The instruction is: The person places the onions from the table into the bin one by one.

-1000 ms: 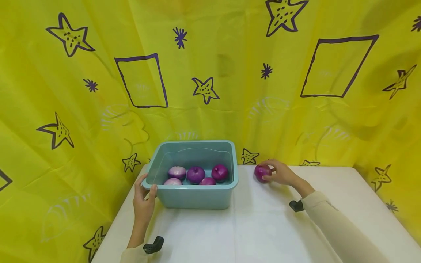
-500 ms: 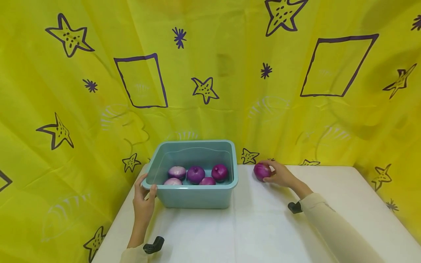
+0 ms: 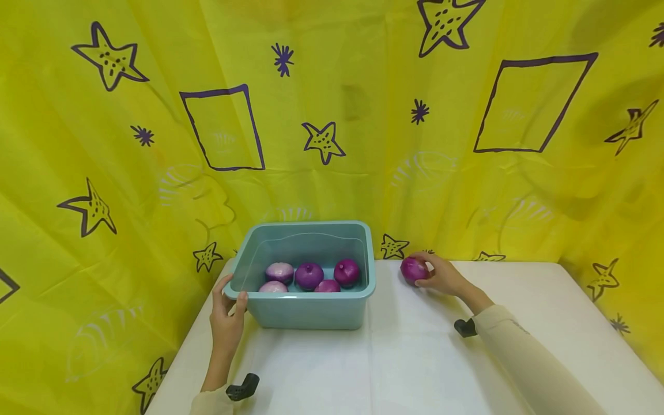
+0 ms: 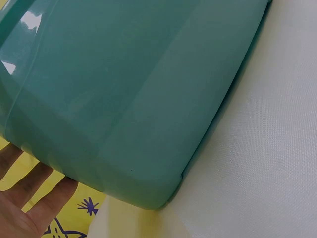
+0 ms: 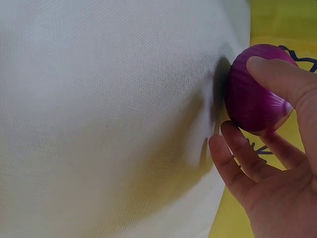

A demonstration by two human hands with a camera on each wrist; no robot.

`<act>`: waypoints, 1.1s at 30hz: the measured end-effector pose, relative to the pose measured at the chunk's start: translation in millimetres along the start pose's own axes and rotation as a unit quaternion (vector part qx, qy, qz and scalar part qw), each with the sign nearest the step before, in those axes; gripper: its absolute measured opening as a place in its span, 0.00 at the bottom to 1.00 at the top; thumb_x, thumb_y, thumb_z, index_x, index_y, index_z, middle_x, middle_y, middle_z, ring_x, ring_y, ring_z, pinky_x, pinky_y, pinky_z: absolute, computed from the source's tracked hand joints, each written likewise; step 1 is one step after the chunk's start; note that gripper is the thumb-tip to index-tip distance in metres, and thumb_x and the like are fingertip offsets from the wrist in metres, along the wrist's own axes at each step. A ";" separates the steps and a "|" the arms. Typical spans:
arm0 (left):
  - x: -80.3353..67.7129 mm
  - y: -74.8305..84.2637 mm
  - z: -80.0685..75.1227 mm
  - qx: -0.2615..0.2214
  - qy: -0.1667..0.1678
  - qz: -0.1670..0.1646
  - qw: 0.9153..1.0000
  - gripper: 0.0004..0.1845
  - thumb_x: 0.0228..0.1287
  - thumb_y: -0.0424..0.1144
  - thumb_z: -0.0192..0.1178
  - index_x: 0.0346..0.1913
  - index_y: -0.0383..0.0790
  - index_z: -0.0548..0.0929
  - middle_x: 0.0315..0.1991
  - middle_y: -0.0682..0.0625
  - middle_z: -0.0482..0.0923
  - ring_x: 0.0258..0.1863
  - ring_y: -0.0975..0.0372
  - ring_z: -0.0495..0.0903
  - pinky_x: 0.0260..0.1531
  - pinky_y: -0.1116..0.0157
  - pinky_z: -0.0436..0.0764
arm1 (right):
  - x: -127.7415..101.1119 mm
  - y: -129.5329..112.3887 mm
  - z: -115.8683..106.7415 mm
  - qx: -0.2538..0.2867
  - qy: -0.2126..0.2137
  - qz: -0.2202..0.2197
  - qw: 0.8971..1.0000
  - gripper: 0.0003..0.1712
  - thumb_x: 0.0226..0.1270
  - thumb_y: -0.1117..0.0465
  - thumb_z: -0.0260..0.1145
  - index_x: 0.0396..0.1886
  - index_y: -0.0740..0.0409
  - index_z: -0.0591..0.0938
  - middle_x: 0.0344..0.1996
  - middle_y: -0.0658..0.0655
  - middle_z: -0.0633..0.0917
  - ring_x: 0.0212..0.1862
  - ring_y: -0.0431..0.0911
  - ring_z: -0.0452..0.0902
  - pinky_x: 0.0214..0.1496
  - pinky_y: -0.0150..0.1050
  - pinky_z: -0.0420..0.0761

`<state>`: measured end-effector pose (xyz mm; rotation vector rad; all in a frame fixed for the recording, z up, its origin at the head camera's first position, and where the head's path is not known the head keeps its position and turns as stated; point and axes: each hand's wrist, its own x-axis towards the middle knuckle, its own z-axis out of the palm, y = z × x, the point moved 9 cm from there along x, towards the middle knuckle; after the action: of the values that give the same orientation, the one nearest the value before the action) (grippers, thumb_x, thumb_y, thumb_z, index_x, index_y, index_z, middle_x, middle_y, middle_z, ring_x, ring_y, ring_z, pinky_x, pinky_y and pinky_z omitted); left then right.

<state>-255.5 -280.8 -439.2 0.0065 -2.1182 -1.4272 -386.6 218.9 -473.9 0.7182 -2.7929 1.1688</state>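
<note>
My right hand (image 3: 442, 275) holds a red onion (image 3: 413, 271) on the table, to the right of a teal plastic tub (image 3: 311, 311). In the right wrist view the thumb lies over the glossy purple onion (image 5: 255, 101), with fingers below it. My left hand (image 3: 227, 320) grips the tub's near left corner at the rim. The left wrist view has those fingers (image 4: 52, 198) against the tub's side (image 4: 124, 109). Inside the tub lie several more onions, among them a purple one (image 3: 308, 276) and a paler one (image 3: 280, 272). The front wall partly hides the nearest ones.
A white cloth (image 3: 311, 374) covers the table under the tub and the held onion. Behind and at both sides hangs a yellow curtain (image 3: 363, 190) with drawn stars and frames. A black wrist device (image 3: 242, 387) sits at each sleeve cuff.
The onion in my right hand has turned a little and shifted slightly away, showing a paler patch. My left hand and the tub stay where they were.
</note>
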 end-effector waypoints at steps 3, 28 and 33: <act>-0.8 0.5 0.3 -0.006 0.002 0.002 1.000 0.27 0.75 0.33 0.57 0.74 0.44 0.66 0.68 0.33 0.73 0.61 0.37 0.78 0.49 0.79 0.75 | 0.2 -1.6 -0.9 -0.010 0.003 0.000 1.000 0.38 0.56 0.68 0.79 0.67 0.65 0.75 0.57 0.71 0.81 0.55 0.64 0.78 0.57 0.62 0.81; -1.3 -1.5 -1.1 0.003 0.003 0.003 1.000 0.27 0.76 0.35 0.58 0.74 0.44 0.66 0.66 0.33 0.75 0.59 0.41 0.79 0.50 0.82 0.73 | 19.2 -75.8 -70.4 -0.015 0.022 -0.043 0.999 0.39 0.58 0.59 0.80 0.68 0.61 0.74 0.55 0.67 0.79 0.42 0.57 0.84 0.44 0.46 0.88; -0.8 -0.9 -1.3 0.001 0.004 0.007 1.000 0.27 0.75 0.36 0.58 0.73 0.45 0.66 0.66 0.33 0.76 0.59 0.41 0.79 0.50 0.82 0.72 | 20.6 -89.0 -86.7 0.003 0.055 -0.042 0.998 0.39 0.60 0.60 0.79 0.69 0.60 0.73 0.59 0.69 0.75 0.43 0.59 0.85 0.42 0.41 0.89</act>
<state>-254.6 -282.0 -440.0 -0.0015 -2.1092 -1.4158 -379.8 215.2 -348.1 0.7383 -2.6440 1.1656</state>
